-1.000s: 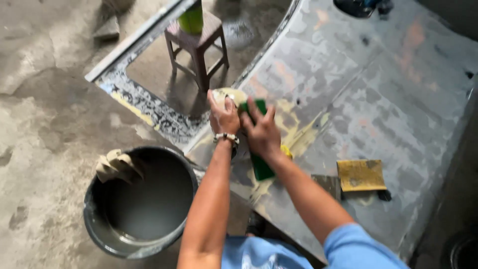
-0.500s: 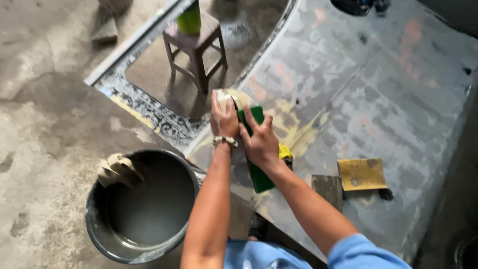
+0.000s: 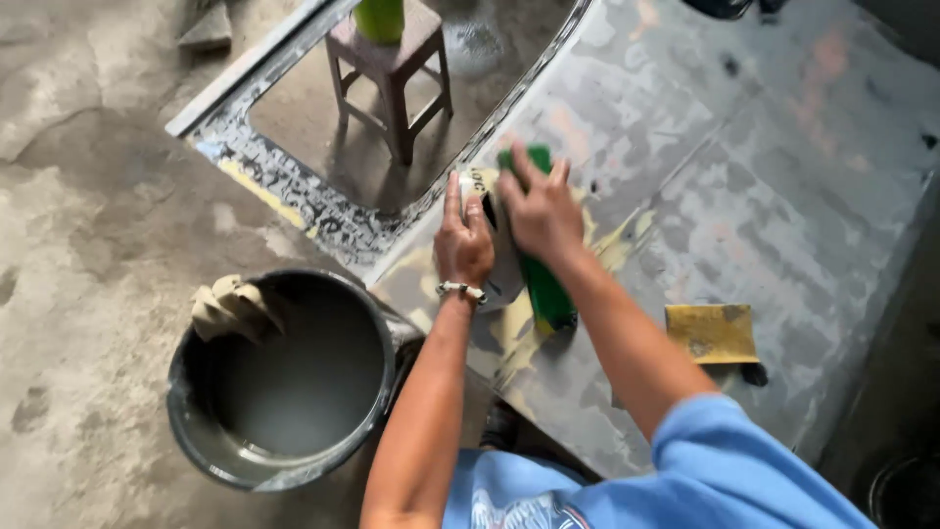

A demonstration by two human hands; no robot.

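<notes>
Both hands press a long green sanding block (image 3: pixel 537 284) flat against a large grey metal panel (image 3: pixel 764 176). The right hand (image 3: pixel 541 211) is spread over the block's far end, fingers curled down over it. The left hand (image 3: pixel 463 245) lies just beside it, palm down, pinning what looks like a pale sheet (image 3: pixel 504 279) wrapped under the block; a bead bracelet (image 3: pixel 462 290) sits at that wrist.

Judging by the surface, the sanding looks partly done. Around and just beyond the hands the panel shows yellowish filler streaks (image 3: pixel 607 250) and dull, scuffed grey. Farther out past the right hand it is a mottled patchwork of light and dark grey with pinkish spots, so much of it seems uneven yet. The window cut-out's edge (image 3: pixel 294 201), beyond the left hand, is flaked and speckled, with a yellow streak.

To the right of the right forearm lies a square yellow sheet of sandpaper (image 3: pixel 712 333), worn and smudged grey. Below the left arm a round, dark metal bucket (image 3: pixel 201 441) holds cloudy grey water, with a crumpled beige rag (image 3: pixel 230 306) draped on its rim. Through the cut-out a small wooden stool (image 3: pixel 397 73) stands on the rough concrete floor (image 3: pixel 78 196), carrying a green container (image 3: pixel 379 18).
</notes>
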